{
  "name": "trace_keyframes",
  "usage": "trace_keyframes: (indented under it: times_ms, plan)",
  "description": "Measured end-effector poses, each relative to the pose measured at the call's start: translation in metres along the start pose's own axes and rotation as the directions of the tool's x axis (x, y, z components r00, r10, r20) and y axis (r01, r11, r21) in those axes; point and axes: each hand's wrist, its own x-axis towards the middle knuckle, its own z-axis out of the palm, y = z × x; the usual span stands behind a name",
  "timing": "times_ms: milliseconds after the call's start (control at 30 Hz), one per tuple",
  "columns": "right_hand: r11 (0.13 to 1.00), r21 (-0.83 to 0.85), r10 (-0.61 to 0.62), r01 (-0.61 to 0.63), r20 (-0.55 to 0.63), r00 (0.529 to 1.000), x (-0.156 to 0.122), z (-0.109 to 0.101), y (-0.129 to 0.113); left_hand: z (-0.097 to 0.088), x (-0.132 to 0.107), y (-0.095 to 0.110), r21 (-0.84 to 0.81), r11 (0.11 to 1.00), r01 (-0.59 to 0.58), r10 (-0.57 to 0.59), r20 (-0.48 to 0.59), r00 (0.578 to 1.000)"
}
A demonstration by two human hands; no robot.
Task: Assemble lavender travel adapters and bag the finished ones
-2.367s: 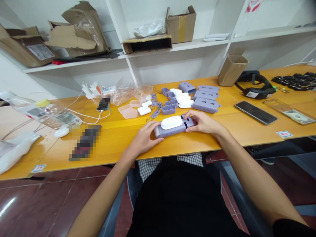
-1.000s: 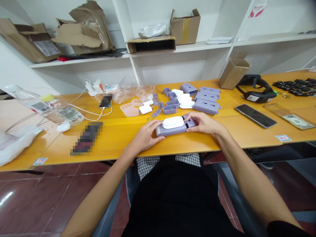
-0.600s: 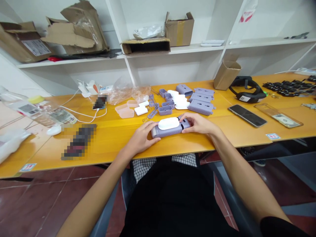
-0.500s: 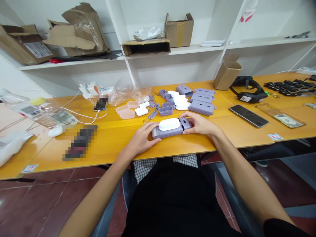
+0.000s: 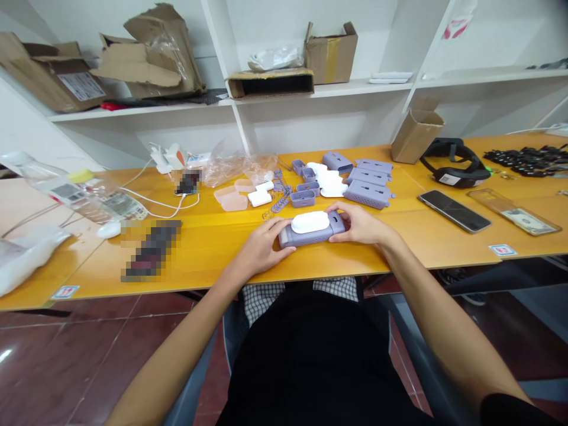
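A lilac plastic case [image 5: 306, 236] lies flat on the wooden table [image 5: 213, 248] in front of me, with a white oval brush head [image 5: 309, 222] on top of it. My left hand [image 5: 261, 248] grips the case's left end, fingers curled round it. My right hand [image 5: 361, 225] is closed over the case's right end. Just behind lie more lilac cases [image 5: 368, 177], small lilac trays [image 5: 303, 198], white brush heads [image 5: 331, 177], metal springs [image 5: 280, 198] and pale pink caps [image 5: 233, 201].
A phone [image 5: 454, 210], a clear phone cover [image 5: 515, 213], a black headset [image 5: 459, 163] and a small cardboard box [image 5: 417, 136] lie to the right. A water bottle [image 5: 75, 195], cables and a plastic bag are on the left. White shelves with boxes stand behind.
My right hand has pushed in along the case's right end, and the dark gap at that end has closed. My left hand stays on the left end. The view shifts slightly.
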Motion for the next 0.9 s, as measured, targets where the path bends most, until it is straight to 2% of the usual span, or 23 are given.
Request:
trace_keyframes:
  times_ms: [200, 467, 567, 700, 900]
  plan:
    - [0.999, -0.049, 0.000, -0.002, -0.033, 0.999, 0.000, 0.002, -0.004, 0.000, 0.000, 0.001, -0.002, 1.000, 0.001, -0.001, -0.004, 1.000]
    - [0.996, -0.077, -0.035, 0.034, -0.021, 0.999, 0.001, 0.007, -0.004, -0.005, 0.000, -0.010, -0.004, 0.999, -0.043, 0.043, 0.036, 0.998]
    - [0.999, -0.036, -0.006, 0.006, -0.022, 1.000, 0.000, 0.008, -0.002, -0.004, -0.001, -0.010, -0.002, 0.999, -0.032, 0.032, 0.026, 0.999]
    - [0.996, 0.069, 0.046, -0.049, 0.037, 0.998, -0.001, 0.010, 0.002, -0.004, -0.001, -0.010, -0.013, 0.999, -0.050, 0.050, 0.060, 0.997]
    - [0.996, -0.075, -0.055, 0.053, -0.021, 0.998, 0.004, 0.013, 0.002, -0.005, -0.002, -0.012, -0.030, 0.999, -0.036, 0.038, 0.054, 0.998]
